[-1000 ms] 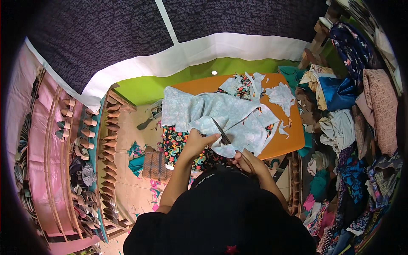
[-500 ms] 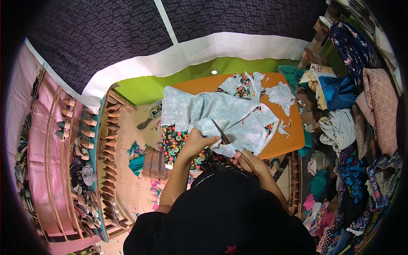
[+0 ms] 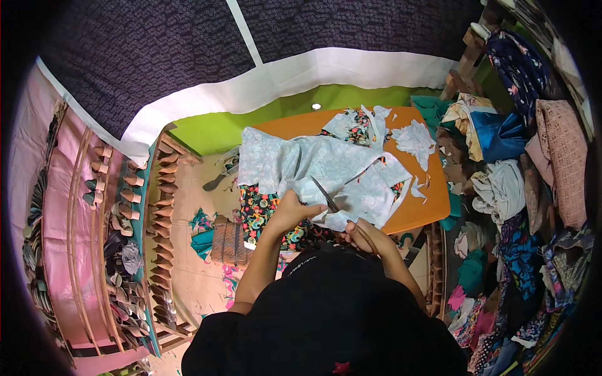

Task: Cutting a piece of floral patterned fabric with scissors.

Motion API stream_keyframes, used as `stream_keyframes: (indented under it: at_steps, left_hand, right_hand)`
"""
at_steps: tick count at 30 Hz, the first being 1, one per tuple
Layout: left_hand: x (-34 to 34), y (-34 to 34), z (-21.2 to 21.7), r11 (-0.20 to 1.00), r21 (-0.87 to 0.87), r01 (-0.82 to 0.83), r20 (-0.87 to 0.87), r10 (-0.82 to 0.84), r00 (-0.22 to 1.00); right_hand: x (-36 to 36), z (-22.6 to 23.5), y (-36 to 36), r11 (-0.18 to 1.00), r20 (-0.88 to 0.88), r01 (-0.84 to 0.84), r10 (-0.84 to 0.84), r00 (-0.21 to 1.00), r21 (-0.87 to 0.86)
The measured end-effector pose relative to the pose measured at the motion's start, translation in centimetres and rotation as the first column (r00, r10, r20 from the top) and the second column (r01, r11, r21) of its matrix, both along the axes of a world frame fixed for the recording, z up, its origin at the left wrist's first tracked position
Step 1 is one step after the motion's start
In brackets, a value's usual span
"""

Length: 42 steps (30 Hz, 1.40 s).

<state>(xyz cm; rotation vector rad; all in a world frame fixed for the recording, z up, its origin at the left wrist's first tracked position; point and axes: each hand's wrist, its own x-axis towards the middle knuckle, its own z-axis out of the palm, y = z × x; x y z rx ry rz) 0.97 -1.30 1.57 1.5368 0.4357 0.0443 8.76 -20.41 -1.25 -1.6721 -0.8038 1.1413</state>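
Note:
A floral-print cloth with its pale underside up [image 3: 276, 153] lies over the table, and its dark printed side [image 3: 257, 210] hangs off the near edge. My left hand [image 3: 290, 214] is closed on this cloth at its near edge, thumb pointing right. In my right hand [image 3: 364, 237] are the handles of large scissors [image 3: 324, 193], partly hidden by my fingers. Their long dark blade points far and left over the cloth, between my two hands. A small flap of the pale cloth stands up beside the scissors, close to my right hand.
Ragged pale scraps [image 3: 414, 143] lie on the orange table [image 3: 411, 216]. Piled cloths [image 3: 498, 188] crowd the right side. At left stand racks with wooden shoe lasts [image 3: 164, 213]. A brown patterned bundle [image 3: 229, 241] and colourful scraps lie on the floor.
The flap of cloth near the scissors has bunched up a little. My hands and the scissors have barely shifted.

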Motion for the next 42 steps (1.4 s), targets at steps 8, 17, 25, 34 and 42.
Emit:
stream_keyframes:
  at_steps: [8,17,25,34,42]
  left_hand:
    - [-0.2,0.2,-0.6,0.999,0.04,-0.002,0.029,0.001,1.0]
    - [-0.4,0.9,-1.4,0.99,0.073,0.121,-0.069,-0.116,0.991]
    - [-0.5,0.4,1.6,0.998,0.021,0.062,-0.087,-0.06,0.994]
    - [-0.2,1.2,0.2,0.999,-0.032,-0.03,-0.092,0.027,0.995]
    - [0.3,0.4,0.4,0.992,-0.077,-0.102,-0.033,0.1,0.994]
  right_hand:
    - [0.7,-1.5,-0.2,0.998,0.039,-0.052,0.053,0.998,-0.024]
    - [1.8,0.0,-0.6,0.986,0.044,-0.152,0.155,0.987,-0.07]
    - [2.3,0.1,-0.8,0.975,-0.01,-0.173,0.176,0.984,0.139]
    - [1.7,2.0,-0.5,0.997,-0.188,-0.06,0.049,0.981,-0.052]
    - [1.2,1.5,-0.5,0.998,-0.235,-0.064,0.069,0.97,0.027]
